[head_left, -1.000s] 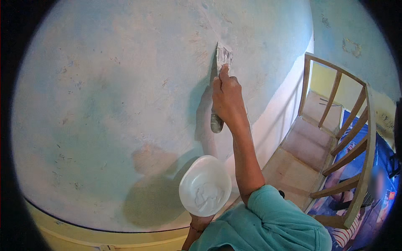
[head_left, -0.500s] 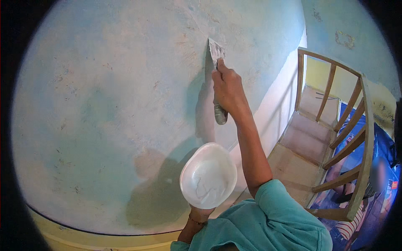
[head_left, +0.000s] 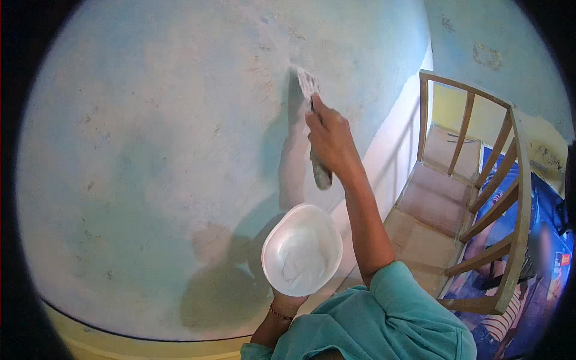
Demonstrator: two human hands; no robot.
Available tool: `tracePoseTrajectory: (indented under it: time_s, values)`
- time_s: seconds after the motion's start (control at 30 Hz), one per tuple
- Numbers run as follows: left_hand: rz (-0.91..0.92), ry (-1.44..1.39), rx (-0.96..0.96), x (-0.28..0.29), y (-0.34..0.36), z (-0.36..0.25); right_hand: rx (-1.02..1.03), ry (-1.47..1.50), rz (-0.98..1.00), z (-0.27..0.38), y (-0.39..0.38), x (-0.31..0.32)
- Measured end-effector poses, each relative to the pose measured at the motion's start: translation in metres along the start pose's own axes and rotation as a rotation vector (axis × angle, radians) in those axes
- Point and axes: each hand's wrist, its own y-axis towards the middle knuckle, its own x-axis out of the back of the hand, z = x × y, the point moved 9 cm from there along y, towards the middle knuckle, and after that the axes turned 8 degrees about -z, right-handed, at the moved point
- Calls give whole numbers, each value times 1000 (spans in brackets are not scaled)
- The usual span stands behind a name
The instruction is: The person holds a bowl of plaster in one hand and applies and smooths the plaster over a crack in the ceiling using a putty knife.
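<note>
My right hand (head_left: 329,138) is closed round a putty knife (head_left: 321,174), forefinger along it. Its smeared blade (head_left: 308,81) is at the patchy pale blue wall (head_left: 150,120), a little below a streak of white. Lower down, my left hand (head_left: 288,301) holds a white oval bowl (head_left: 321,252) from underneath, with white paste (head_left: 297,264) in it. Most of that hand's fingers are hidden by the bowl.
At the right, a wooden slatted frame (head_left: 519,180) rises beside a tiled ledge (head_left: 420,228). A blue printed sheet (head_left: 540,270) lies beyond it. Yellow paint (head_left: 108,342) shows along the bottom left, below a dark line.
The putty knife moved up and leftward, then came slightly down along the wall. The bowl has risen a little and shifted right. The view has shifted slightly.
</note>
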Motion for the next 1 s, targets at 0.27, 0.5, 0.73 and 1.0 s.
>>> tracePoseTrajectory:
  time_s: [0.27, 0.5, 0.73, 1.0]
  values:
    - [16, 53, -19, 6, -5, 9, -31, -54, 24, 5, 8, -17]
    - [12, -39, 36, 27, -17, 16, 52, 27, 63, 13, -11, -13]
    - [-29, -202, 24, 38, -25, 12, -57, 69, -6, -11, 13, -6]
    - [-33, -325, 55, -19, -32, 6, 49, -104, 64, 14, -20, -26]
